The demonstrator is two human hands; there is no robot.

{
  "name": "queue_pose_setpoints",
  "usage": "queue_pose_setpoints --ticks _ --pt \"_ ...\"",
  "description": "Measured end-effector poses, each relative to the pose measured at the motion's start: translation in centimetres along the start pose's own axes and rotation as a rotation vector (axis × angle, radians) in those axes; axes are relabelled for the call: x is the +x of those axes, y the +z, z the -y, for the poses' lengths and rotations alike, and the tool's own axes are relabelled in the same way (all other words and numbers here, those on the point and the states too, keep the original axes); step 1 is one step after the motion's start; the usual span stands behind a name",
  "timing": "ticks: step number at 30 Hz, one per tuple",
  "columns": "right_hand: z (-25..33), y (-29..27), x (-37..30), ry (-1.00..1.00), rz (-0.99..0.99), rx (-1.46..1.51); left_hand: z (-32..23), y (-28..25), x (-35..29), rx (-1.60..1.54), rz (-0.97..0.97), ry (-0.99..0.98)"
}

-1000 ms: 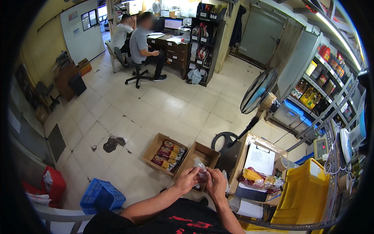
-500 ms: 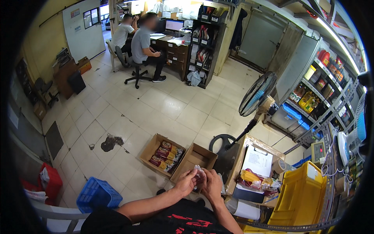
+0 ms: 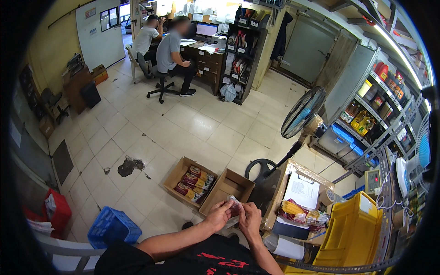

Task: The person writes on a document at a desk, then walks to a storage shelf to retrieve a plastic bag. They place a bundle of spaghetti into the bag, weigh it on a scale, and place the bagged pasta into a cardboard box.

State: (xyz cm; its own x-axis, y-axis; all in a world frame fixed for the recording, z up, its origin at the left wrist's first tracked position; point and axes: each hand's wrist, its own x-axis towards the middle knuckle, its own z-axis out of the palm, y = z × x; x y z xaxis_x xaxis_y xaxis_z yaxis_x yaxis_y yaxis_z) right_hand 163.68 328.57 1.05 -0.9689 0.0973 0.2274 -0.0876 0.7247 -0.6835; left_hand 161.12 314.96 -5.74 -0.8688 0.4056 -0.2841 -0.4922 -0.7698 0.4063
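In front of my body I hold a small clear plastic packet with dark red print (image 3: 235,207). The fingers of my left hand (image 3: 217,217) pinch its left side, while my right hand (image 3: 250,222) grips the right. Its contents are too small to make out. Just beyond my hands stands an open cardboard box (image 3: 224,189), with no packs visible in the part I see. Left of that, another open carton (image 3: 175,173) holds several red and yellow packs (image 3: 195,181).
To my right, a taped box carries a clipboard (image 3: 302,190) and more red-yellow packs (image 3: 297,211), beside a yellow crate (image 3: 350,224). A standing fan (image 3: 302,112) rises behind. A blue basket (image 3: 112,227) sits at left. Two people sit by a desk (image 3: 208,64) farther off.
My right hand has shifted slightly along the packet, its fingers closer to the upper edge. Both hands still hold it, and the boxes have stayed put.
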Motion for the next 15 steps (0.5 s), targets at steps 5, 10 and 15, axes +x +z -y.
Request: queue_pose_setpoints --ticks 5,10,15 --pt "0.1 -0.5 0.0 -0.025 0.041 -0.015 -0.4 0.2 0.0 0.033 -0.028 -0.016" --pt "0.1 -0.5 0.2 -0.03 0.018 0.019 -0.4 0.5 -0.3 0.158 -0.028 0.019" --pt "0.1 -0.6 0.5 0.004 0.054 0.069 -0.2 1.2 -0.6 0.414 -0.05 0.016"
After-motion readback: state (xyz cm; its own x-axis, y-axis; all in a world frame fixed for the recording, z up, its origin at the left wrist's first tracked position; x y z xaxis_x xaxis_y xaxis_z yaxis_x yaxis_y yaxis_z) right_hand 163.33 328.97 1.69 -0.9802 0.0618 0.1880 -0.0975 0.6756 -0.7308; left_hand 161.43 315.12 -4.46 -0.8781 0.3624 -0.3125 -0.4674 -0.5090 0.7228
